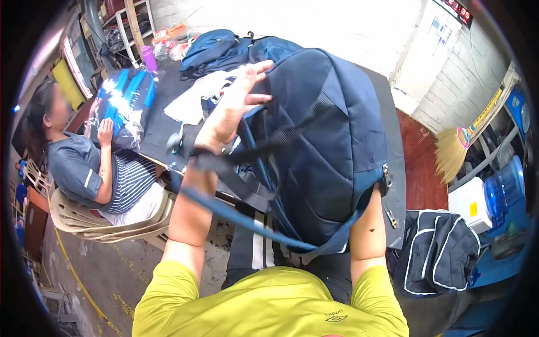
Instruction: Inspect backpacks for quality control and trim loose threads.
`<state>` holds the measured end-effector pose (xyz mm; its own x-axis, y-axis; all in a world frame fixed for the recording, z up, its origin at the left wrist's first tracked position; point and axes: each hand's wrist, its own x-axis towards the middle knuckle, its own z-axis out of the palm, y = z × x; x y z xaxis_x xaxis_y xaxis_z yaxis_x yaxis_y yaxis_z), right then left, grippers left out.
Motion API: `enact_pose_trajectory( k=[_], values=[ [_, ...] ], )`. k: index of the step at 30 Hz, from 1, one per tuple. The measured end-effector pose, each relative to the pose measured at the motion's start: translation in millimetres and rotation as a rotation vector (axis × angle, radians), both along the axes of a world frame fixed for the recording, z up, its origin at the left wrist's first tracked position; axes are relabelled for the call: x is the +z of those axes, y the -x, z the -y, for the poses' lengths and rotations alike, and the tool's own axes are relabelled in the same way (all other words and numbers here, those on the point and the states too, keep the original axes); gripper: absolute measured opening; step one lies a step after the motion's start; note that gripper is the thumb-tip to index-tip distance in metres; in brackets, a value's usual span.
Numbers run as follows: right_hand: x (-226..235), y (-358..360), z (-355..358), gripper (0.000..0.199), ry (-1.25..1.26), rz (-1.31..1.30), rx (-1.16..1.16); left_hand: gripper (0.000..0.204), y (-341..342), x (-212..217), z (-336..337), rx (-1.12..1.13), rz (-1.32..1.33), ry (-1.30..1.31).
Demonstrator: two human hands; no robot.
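Note:
A large navy backpack [314, 146] stands in front of me at the table's edge, its rounded top pointing away. My left hand [233, 109] is beside its left side, palm turned up and fingers spread, with nothing held. A black strap [264, 149] runs from the bag across my left wrist. Blue edging [247, 216] of the bag loops below that forearm. My right forearm reaches into the bag's near right side, beside a zipper pull [386, 175]; the bag's fabric hides my right hand.
On the dark table [396, 146] lie more navy bags [216, 50], white cloth [191, 101] and a purple bottle [149, 58]. At left, a seated person [84, 157] touches a plastic-wrapped blue bundle [126, 106]. A black bag with white piping [438, 253] and a broom [452, 151] are at right.

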<state>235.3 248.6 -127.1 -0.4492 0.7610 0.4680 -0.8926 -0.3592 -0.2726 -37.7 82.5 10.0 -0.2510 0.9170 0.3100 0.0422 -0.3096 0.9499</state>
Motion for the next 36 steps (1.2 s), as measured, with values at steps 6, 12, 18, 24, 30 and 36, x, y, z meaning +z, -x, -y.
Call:
enact_pose_trajectory(
  k=[6, 12, 18, 24, 30, 36],
  values=[
    [18.4, 29.1, -0.2, 0.040, -0.043, 0.033, 0.034, 0.060, 1.7, -2.5, -26.5, -0.029, -0.205, -0.581],
    [11.3, 37.5, 14.2, 0.040, -0.028, 0.098, 0.040, 0.070, 83.9, -48.1, 12.0, -0.205, 0.091, -0.107],
    [-29.1, 47.1, 59.2, 0.039, 0.069, 0.197, 0.082, 0.065, 60.5, -90.8, 21.0, -0.182, 0.570, 0.353],
    [-41.0, 69.1, 80.9, 0.038, 0.086, 0.262, 0.137, 0.037, 86.6, -119.0, 5.3, -0.036, -0.097, 0.271],
    [-53.6, 78.5, 104.6, 0.037, 0.097, 0.334, 0.170, 0.037, 75.7, -138.8, -16.8, 0.079, -0.423, 0.167],
    [-45.5, 83.7, 108.8, 0.036, 0.064, 0.373, 0.157, 0.035, 69.8, -125.9, -15.2, 0.221, -0.507, 0.255]
  ],
)
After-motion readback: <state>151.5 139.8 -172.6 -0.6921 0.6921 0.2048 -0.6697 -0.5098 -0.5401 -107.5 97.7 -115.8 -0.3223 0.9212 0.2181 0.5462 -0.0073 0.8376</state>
